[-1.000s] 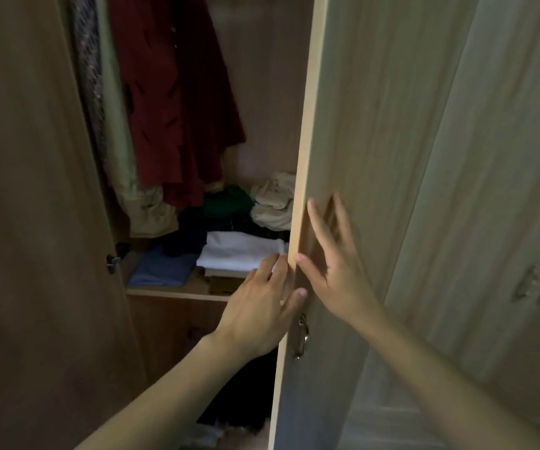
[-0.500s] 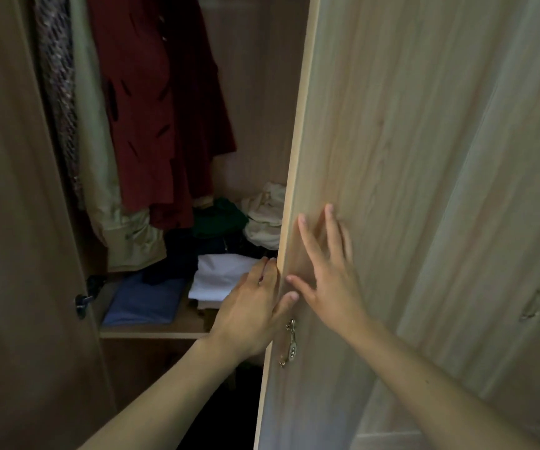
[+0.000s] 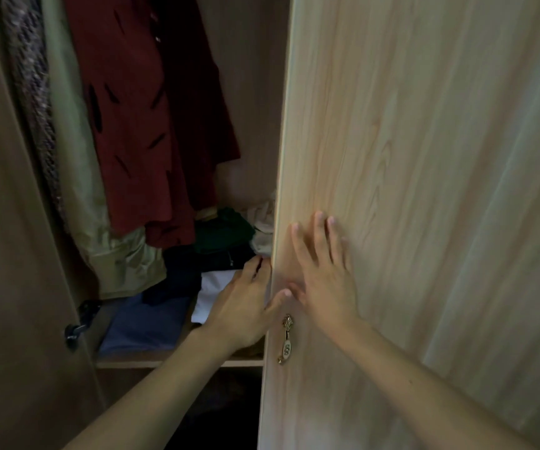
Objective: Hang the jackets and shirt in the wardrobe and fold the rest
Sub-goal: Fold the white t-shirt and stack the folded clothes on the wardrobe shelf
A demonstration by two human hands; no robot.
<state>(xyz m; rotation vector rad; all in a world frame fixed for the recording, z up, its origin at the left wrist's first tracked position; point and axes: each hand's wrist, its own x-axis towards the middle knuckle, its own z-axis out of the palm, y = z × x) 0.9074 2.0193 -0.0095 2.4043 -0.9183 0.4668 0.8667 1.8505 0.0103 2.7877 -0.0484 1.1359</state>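
wardrobe door (image 3: 392,157); right hand (image 3: 323,280) flat on it; left hand (image 3: 245,306) gripping edge

- A light wood-grain door panel (image 3: 424,157) fills the right half of the view, its pale edge running from top to bottom near the middle.
- Low on that panel, near its edge, hangs a small ornate metal handle (image 3: 286,341).
- Left of the panel, a darker brown door (image 3: 12,254) stands open, with a dark metal lock fitting (image 3: 74,329) on its inner edge.
- Between the two, a bare brownish back wall (image 3: 255,92) lies in shadow.
- Below and left of the handle runs a wooden shelf edge (image 3: 164,363); the space beneath it is dark.
- Light falls softly on the pale panel, while everything left of it is dim.
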